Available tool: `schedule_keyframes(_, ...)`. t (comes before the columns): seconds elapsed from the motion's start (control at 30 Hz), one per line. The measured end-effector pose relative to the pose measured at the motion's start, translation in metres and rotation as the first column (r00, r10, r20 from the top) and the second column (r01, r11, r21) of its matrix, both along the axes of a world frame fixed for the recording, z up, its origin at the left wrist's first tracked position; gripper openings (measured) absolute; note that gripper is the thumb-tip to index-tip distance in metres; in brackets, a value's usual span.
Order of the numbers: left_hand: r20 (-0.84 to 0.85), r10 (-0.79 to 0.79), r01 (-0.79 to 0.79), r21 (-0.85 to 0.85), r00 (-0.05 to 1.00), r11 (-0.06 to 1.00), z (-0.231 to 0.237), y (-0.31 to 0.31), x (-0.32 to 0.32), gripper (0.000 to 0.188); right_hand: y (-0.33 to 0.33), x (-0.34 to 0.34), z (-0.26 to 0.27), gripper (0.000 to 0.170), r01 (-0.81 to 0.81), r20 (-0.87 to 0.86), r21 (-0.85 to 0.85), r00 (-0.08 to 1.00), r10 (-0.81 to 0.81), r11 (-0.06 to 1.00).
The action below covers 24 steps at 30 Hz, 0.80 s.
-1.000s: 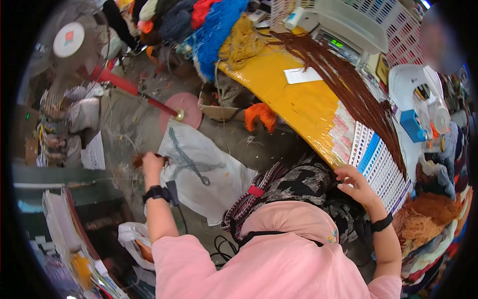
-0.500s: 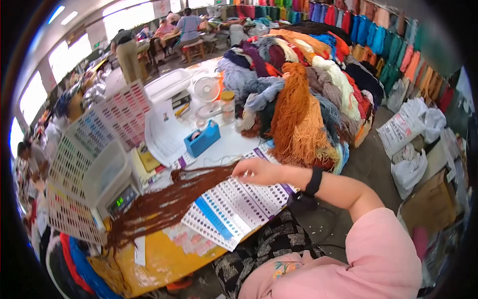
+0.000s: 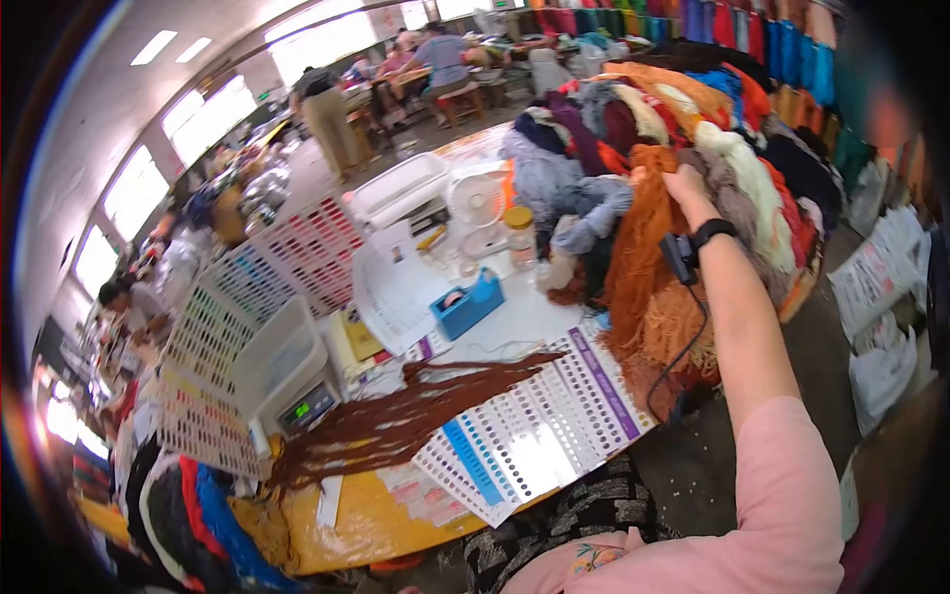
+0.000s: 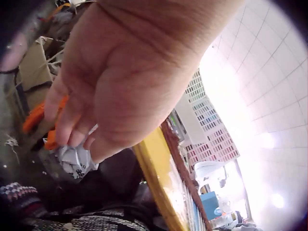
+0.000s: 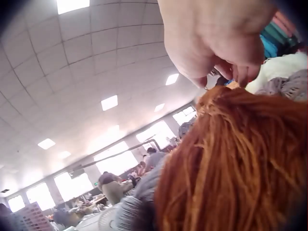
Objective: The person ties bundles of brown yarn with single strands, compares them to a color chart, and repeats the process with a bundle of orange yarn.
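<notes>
At the heaped yarn, my right hand reaches to the top of a rust-orange yarn hank. In the right wrist view, thumb and fingers pinch at the gathered top of this hank, whose strands hang down below. My left hand appears in the left wrist view beside the yellow table edge, its fingers loosely bent and nothing visible in them. Dark brown yarn strands lie across the table, partly beside a colour sample card.
A blue tape dispenser, a lidded jar and a small fan stand on the table. A scale carries a white plastic bin. White sacks lie on the floor at right. People work at far tables.
The head view has swung from the floor to the tabletop. My right hand has gone from the table edge, over the sample card, to the rust-orange hank. The left hand's brown tuft no longer shows.
</notes>
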<state>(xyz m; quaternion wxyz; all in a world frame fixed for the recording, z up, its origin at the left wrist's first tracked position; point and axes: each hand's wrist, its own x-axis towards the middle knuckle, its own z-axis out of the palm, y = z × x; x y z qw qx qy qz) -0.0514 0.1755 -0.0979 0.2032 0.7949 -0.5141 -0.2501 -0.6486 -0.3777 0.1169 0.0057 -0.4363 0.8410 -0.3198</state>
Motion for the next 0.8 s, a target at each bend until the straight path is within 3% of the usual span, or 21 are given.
schedule_keyframes(0.03, -0.021, 0.013, -0.014, -0.034, 1.0, 0.999, 0.012, -0.006, -0.005, 0.024, -0.007, -0.006, -0.007, 0.043, 0.004, 0.061, 0.074, 0.998, -0.009, 0.997)
schedule_keyframes(0.1, -0.036, 0.039, -0.042, -0.077, 0.999, 0.996, 0.029, -0.015, -0.008, 0.024, -0.016, -0.014, -0.014, 0.039, 0.042, 0.088, -0.044, 0.995, -0.038, 0.998)
schedule_keyframes(0.13, -0.079, 0.036, -0.046, -0.126, 0.996, 0.991, 0.047, -0.024, -0.015, 0.024, -0.043, -0.036, -0.033, 0.036, 0.012, -0.006, -0.288, 1.0, -0.015, 0.958)
schedule_keyframes(0.17, -0.258, 0.159, -0.199, -0.136, 0.953, 0.971, 0.039, -0.032, -0.013, 0.018, -0.031, -0.024, -0.01, 0.031, -0.103, 0.05, -0.331, 0.991, 0.126, 0.938)
schedule_keyframes(0.2, -0.363, 0.167, -0.242, -0.173, 0.917, 0.955, 0.037, -0.036, -0.011, 0.015, -0.013, -0.007, -0.001, 0.025, -0.104, 0.161, -0.622, 0.953, 0.256, 0.776)
schedule_keyframes(0.23, -0.471, 0.169, -0.275, -0.165, 0.866, 0.947, 0.061, -0.05, -0.018, 0.018, 0.018, 0.027, 0.024, 0.02, -0.06, 0.333, -0.778, 0.805, 0.491, 0.625)
schedule_keyframes(0.27, -0.508, 0.099, -0.23, -0.201, 0.856, 0.952, 0.074, -0.06, -0.02, 0.014, 0.035, 0.041, 0.036, 0.017, -0.091, 0.311, -0.854, 0.701, 0.642, 0.513)
schedule_keyframes(0.3, -0.541, 0.053, -0.228, -0.26, 0.839, 0.938, 0.096, -0.073, -0.032, 0.014, 0.063, 0.071, 0.054, 0.016, -0.031, 0.321, -0.927, 0.456, 0.83, 0.375)
schedule_keyframes(0.33, -0.641, 0.008, -0.26, -0.299, 0.767, 0.918, 0.118, -0.087, -0.044, 0.011, 0.103, 0.11, 0.075, 0.015, -0.043, 0.27, -0.951, 0.369, 0.889, 0.307)
schedule_keyframes(0.37, -0.675, -0.034, -0.259, -0.328, 0.737, 0.908, 0.14, -0.098, -0.056, 0.012, 0.115, 0.125, 0.078, 0.016, -0.156, 0.174, -0.958, 0.356, 0.918, 0.242)
schedule_keyframes(0.4, -0.705, -0.076, -0.257, -0.354, 0.705, 0.899, 0.158, -0.108, -0.065, 0.014, 0.159, 0.168, 0.094, 0.016, -0.254, 0.08, -0.941, 0.476, 0.876, 0.224)
schedule_keyframes(0.43, -0.681, -0.254, -0.17, -0.49, 0.687, 0.855, 0.169, -0.116, -0.069, 0.018, 0.195, 0.203, 0.104, 0.016, -0.284, 0.125, -0.935, 0.291, 0.948, 0.21)
schedule_keyframes(0.47, -0.63, -0.425, -0.087, -0.617, 0.65, 0.782, 0.179, -0.124, -0.072, 0.023, 0.219, 0.23, 0.105, 0.017, -0.336, 0.087, -0.93, 0.185, 0.979, 0.146)
schedule_keyframes(0.53, -0.569, -0.696, -0.075, -0.795, 0.438, 0.602, 0.212, -0.14, -0.095, 0.035, 0.261, 0.286, 0.095, 0.022, -0.38, -0.039, -0.923, -0.08, 0.996, -0.067)
schedule_keyframes(0.57, -0.553, -0.716, -0.182, -0.828, 0.427, 0.53, 0.232, -0.142, -0.115, 0.038, 0.279, 0.311, 0.088, 0.025, -0.402, -0.138, -0.893, -0.179, 0.974, -0.201)
schedule_keyframes(0.6, -0.534, -0.735, -0.288, -0.845, 0.418, 0.45, 0.253, -0.141, -0.137, 0.042, 0.293, 0.33, 0.084, 0.026, -0.534, -0.328, -0.757, -0.187, 0.926, -0.376)
schedule_keyframes(0.63, -0.515, -0.752, -0.392, -0.845, 0.412, 0.364, 0.262, -0.139, -0.149, 0.045, 0.312, 0.348, 0.075, 0.022, -0.639, -0.37, -0.617, -0.28, 0.886, -0.46)
schedule_keyframes(0.67, -0.61, -0.666, -0.438, -0.786, 0.431, 0.436, 0.259, -0.132, -0.142, 0.047, 0.328, 0.371, 0.058, 0.019, -0.575, -0.478, -0.628, -0.246, 0.843, -0.523)
schedule_keyframes(0.7, -0.693, -0.568, -0.486, -0.718, 0.444, 0.498, 0.252, -0.121, -0.128, 0.05, 0.342, 0.375, 0.047, 0.019, -0.605, -0.483, -0.605, -0.237, 0.843, -0.517)
schedule_keyframes(0.77, -0.784, -0.396, -0.527, -0.616, 0.478, 0.585, 0.236, -0.105, -0.103, 0.053, 0.349, 0.377, 0.03, 0.017, -0.535, -0.353, -0.63, -0.449, 0.821, -0.563)
schedule_keyframes(0.8, -0.806, -0.447, -0.487, -0.591, 0.389, 0.642, 0.231, -0.099, -0.097, 0.051, 0.346, 0.38, 0.018, 0.017, -0.488, -0.246, -0.66, -0.578, 0.778, -0.571)
